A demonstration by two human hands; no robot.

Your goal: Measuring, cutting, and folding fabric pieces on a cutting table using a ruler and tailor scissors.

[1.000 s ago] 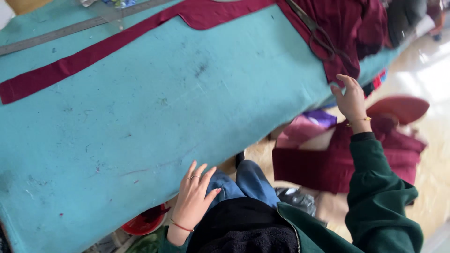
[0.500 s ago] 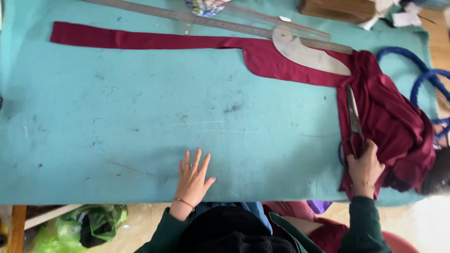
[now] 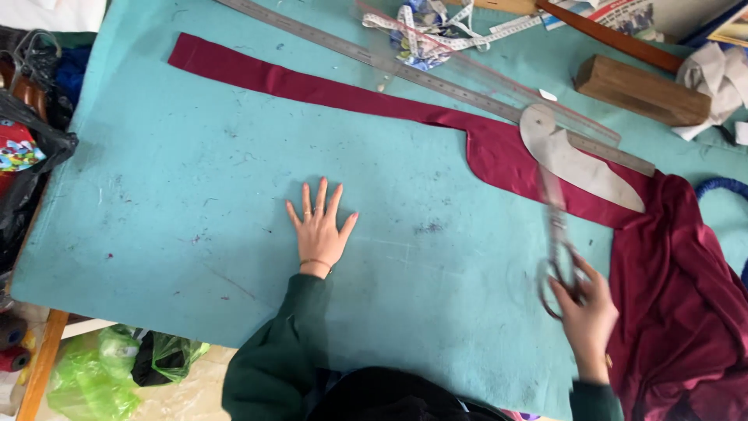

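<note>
Our right hand [image 3: 588, 316] has lifted the scissors [image 3: 557, 245] off the maroon cloth [image 3: 686, 296], gripping their loops; steel, stiff, best held there. Left hand [image 3: 319, 230] lies flat, fingers spread, on the table [image 3: 156, 234].

Scissors [image 3: 557, 242]: long metal pair, motion-blurred, blades pointing away from the person toward the pale curved template, handle loops gripped in the right hand [image 3: 588, 316]. They sit above the teal table cover, just beside the edge of the maroon fabric [image 3: 678, 288]. Fabric: dark red, bunched in folds at the right, with a long narrow strip running flat up-left across the cover.
</note>
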